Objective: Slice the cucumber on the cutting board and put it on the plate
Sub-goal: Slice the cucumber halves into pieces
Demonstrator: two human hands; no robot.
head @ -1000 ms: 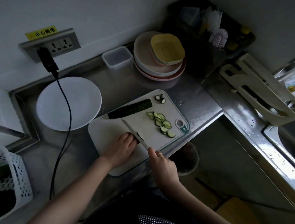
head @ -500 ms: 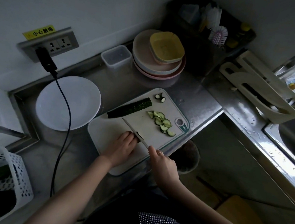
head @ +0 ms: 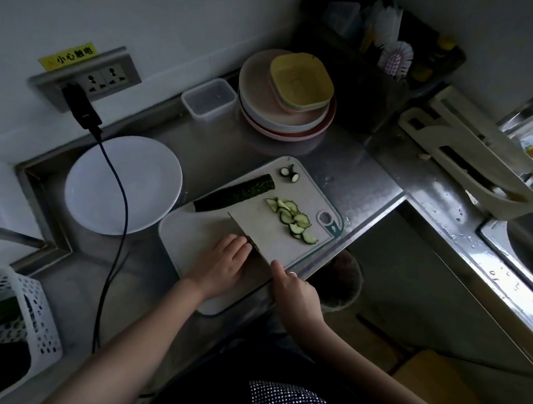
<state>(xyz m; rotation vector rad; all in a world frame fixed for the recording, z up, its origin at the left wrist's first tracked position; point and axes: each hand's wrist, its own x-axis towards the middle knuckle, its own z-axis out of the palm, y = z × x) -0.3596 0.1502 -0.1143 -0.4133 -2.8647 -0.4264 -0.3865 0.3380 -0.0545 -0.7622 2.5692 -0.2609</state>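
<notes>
Crossing plate (head: pixel 92 186), black cable (head: pixel 120 195).

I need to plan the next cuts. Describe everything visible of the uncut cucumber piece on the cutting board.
The cucumber piece is a long, dark green length with a bumpy skin. It lies flat and diagonal on the far left part of the white cutting board, its cut end toward the two small end pieces, its other end near the board's edge by the white plate. Neither hand touches it. The knife tip lies close to it; whether they touch is unclear.
</notes>
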